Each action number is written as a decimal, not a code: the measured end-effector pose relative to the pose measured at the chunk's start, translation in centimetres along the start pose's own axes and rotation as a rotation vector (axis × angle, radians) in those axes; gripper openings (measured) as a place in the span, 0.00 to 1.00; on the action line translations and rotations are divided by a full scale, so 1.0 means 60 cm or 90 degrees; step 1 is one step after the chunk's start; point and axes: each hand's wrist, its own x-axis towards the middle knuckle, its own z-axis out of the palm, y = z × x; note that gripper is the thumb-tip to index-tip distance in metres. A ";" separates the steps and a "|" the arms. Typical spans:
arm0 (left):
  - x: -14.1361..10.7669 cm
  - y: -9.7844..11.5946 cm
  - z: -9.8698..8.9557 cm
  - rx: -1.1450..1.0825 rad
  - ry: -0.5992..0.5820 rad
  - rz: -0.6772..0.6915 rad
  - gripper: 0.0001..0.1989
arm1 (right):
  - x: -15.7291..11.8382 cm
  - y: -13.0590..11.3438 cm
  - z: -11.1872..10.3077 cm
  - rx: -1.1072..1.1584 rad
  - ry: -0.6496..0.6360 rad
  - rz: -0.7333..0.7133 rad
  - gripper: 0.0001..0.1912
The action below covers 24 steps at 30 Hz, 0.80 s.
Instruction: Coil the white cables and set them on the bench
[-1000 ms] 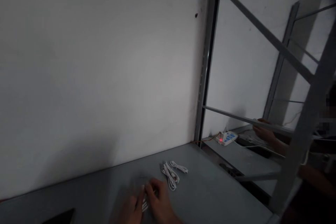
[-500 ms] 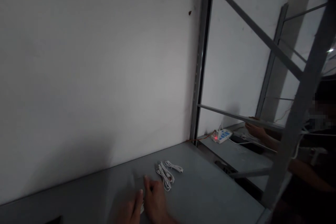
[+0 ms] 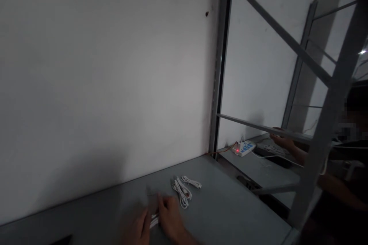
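Low in the view, my left hand (image 3: 141, 226) and my right hand (image 3: 171, 218) are close together over the grey table. Between them is a bundled white cable (image 3: 154, 221), with the left fingers closed on it. My right hand is curled beside the cable, its fingertips pinched at something thin and dim that I cannot make out. Just beyond my right hand lie a coiled white cable bundle (image 3: 182, 193) and a smaller coiled white cable (image 3: 191, 182).
The grey table (image 3: 218, 206) meets a white wall. A metal rack frame (image 3: 220, 65) rises at its far right corner. Beyond it sit a power strip (image 3: 243, 148) with a red light and another person (image 3: 339, 187). A dark object (image 3: 61, 240) lies bottom left.
My hands have parted slightly, and more of the white cable between them shows. The other person's raised hand has shifted a little.
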 end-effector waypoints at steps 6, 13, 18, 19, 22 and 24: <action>-0.004 -0.008 0.002 0.013 0.004 0.014 0.20 | -0.016 -0.003 -0.005 -0.085 -0.085 -0.117 0.38; -0.012 0.012 -0.002 -0.007 0.001 0.052 0.20 | -0.018 -0.004 -0.007 -0.175 -0.092 -0.154 0.38; -0.018 0.025 -0.020 -0.011 -0.023 0.072 0.20 | -0.010 -0.006 -0.016 -0.250 -0.076 -0.169 0.33; -0.019 0.029 -0.025 -0.011 -0.032 0.078 0.20 | -0.008 -0.005 -0.017 -0.254 -0.064 -0.164 0.32; -0.020 0.043 -0.038 -0.001 -0.073 0.091 0.22 | -0.003 0.000 -0.017 -0.223 -0.045 -0.129 0.32; -0.023 0.053 -0.044 0.027 -0.102 0.085 0.24 | -0.002 0.003 -0.014 -0.186 -0.036 -0.115 0.33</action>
